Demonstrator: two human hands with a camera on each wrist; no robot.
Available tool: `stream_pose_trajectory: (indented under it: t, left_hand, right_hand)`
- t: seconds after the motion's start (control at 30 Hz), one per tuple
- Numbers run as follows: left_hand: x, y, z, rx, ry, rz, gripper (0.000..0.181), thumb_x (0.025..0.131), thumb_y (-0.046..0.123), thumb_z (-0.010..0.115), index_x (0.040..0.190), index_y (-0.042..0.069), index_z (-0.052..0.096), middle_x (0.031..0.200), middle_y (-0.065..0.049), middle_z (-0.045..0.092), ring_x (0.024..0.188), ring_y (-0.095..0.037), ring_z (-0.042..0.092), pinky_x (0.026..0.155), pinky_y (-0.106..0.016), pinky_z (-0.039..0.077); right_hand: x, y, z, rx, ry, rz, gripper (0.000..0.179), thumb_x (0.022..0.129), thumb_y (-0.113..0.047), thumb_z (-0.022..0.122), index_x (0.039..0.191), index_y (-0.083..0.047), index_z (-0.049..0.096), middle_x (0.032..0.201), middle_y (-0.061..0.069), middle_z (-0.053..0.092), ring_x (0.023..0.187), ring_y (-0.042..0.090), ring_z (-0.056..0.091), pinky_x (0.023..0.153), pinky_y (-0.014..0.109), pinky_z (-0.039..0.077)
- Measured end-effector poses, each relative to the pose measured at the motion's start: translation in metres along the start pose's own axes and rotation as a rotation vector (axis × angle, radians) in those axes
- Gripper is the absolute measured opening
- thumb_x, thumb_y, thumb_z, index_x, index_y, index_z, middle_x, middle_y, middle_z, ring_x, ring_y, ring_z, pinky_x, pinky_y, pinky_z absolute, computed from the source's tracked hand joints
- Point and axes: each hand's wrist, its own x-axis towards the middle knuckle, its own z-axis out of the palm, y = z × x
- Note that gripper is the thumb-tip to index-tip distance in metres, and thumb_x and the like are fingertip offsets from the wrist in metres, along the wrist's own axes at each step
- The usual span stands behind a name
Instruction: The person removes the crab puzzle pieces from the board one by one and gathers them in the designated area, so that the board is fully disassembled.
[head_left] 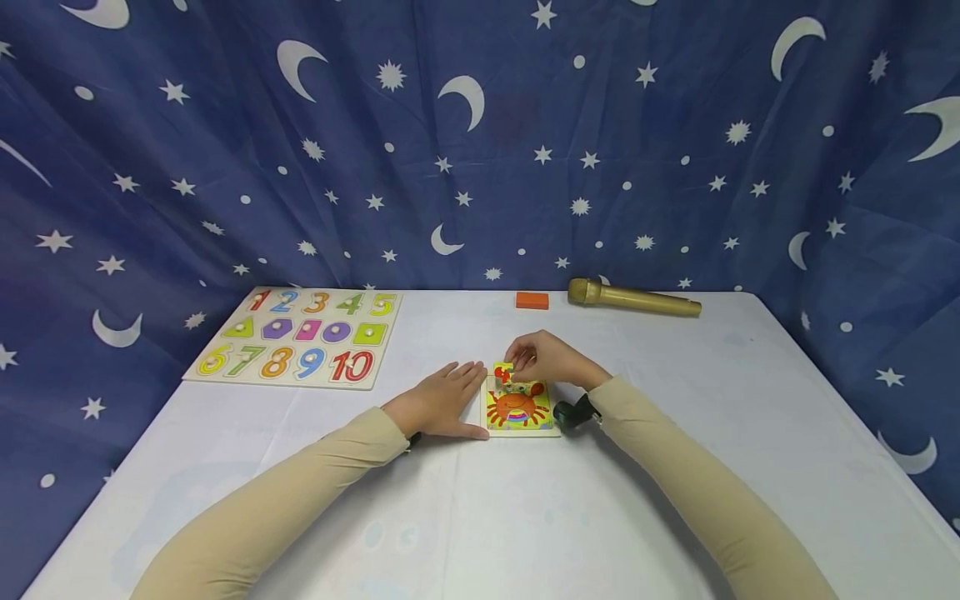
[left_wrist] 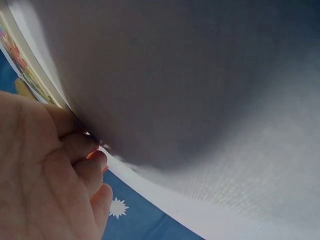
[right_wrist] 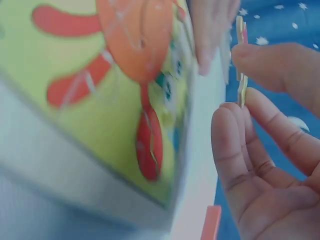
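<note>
A small square crab jigsaw (head_left: 517, 410) lies on the white table, its orange crab on a yellow-green ground. My left hand (head_left: 440, 405) rests along the board's left edge, fingers extended and thumb by the near corner. Above the upper left of the jigsaw, my right hand (head_left: 553, 360) pinches a yellow and red puzzle piece (head_left: 502, 373) between thumb and fingers. The right wrist view shows this piece (right_wrist: 242, 95) edge-on and raised off the board. Gaps between the fitted pieces show as thin lines there.
A number and shape peg board (head_left: 360, 333) lies at the back left. Toward the far edge sit an orange block (head_left: 532, 301) and a gold microphone (head_left: 637, 299). A blue curtain (head_left: 495, 150) with moons and stars hangs behind the table (head_left: 675, 367).
</note>
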Motion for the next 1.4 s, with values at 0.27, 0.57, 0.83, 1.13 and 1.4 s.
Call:
stream_pose_trajectory:
  t: [0.27, 0.57, 0.83, 1.13, 1.4]
  left_hand:
    - [-0.002, 0.000, -0.003, -0.011, 0.004, 0.013, 0.100, 0.083, 0.071, 0.045, 0.150, 0.003, 0.015, 0.158, -0.011, 0.016, 0.146, -0.024, 0.017, 0.120, -0.040, 0.015]
    - [-0.002, -0.002, 0.000, 0.005, -0.001, -0.004, 0.100, 0.083, 0.073, 0.043, 0.151, 0.004, 0.014, 0.159, -0.010, 0.014, 0.147, -0.022, 0.015, 0.121, -0.038, 0.014]
    - [-0.003, -0.002, -0.002, -0.017, 0.008, 0.002, 0.100, 0.083, 0.072, 0.045, 0.150, 0.003, 0.016, 0.158, -0.011, 0.015, 0.147, -0.024, 0.017, 0.121, -0.039, 0.015]
    - [-0.002, -0.002, 0.000, -0.005, -0.009, -0.003, 0.101, 0.083, 0.073, 0.043, 0.151, 0.004, 0.014, 0.159, -0.010, 0.013, 0.147, -0.022, 0.015, 0.121, -0.038, 0.014]
    - [-0.001, 0.001, 0.002, -0.014, 0.005, 0.005, 0.101, 0.083, 0.073, 0.043, 0.151, 0.004, 0.014, 0.158, -0.010, 0.014, 0.147, -0.022, 0.015, 0.121, -0.038, 0.014]
  right_hand:
    - [-0.024, 0.020, -0.032, 0.062, 0.072, 0.008, 0.029, 0.079, -0.006, 0.072, 0.106, -0.002, 0.064, 0.097, 0.012, 0.064, 0.086, 0.016, 0.059, 0.083, 0.028, 0.054]
    - [-0.056, 0.071, -0.075, 0.048, 0.153, 0.088, 0.032, 0.081, -0.005, 0.068, 0.112, 0.002, 0.061, 0.108, 0.019, 0.062, 0.092, 0.015, 0.058, 0.077, 0.023, 0.053]
    - [-0.073, 0.108, -0.098, 0.040, 0.187, 0.184, 0.033, 0.085, -0.006, 0.066, 0.116, 0.005, 0.059, 0.108, 0.019, 0.063, 0.087, 0.007, 0.057, 0.075, 0.017, 0.049]
    - [-0.070, 0.131, -0.105, 0.044, 0.167, 0.187, 0.036, 0.083, -0.009, 0.070, 0.113, 0.007, 0.060, 0.097, 0.008, 0.062, 0.081, 0.006, 0.054, 0.072, 0.017, 0.047]
    - [-0.070, 0.135, -0.107, 0.017, 0.160, 0.190, 0.035, 0.081, -0.010, 0.071, 0.112, 0.004, 0.063, 0.097, 0.010, 0.061, 0.080, 0.009, 0.053, 0.071, 0.019, 0.046]
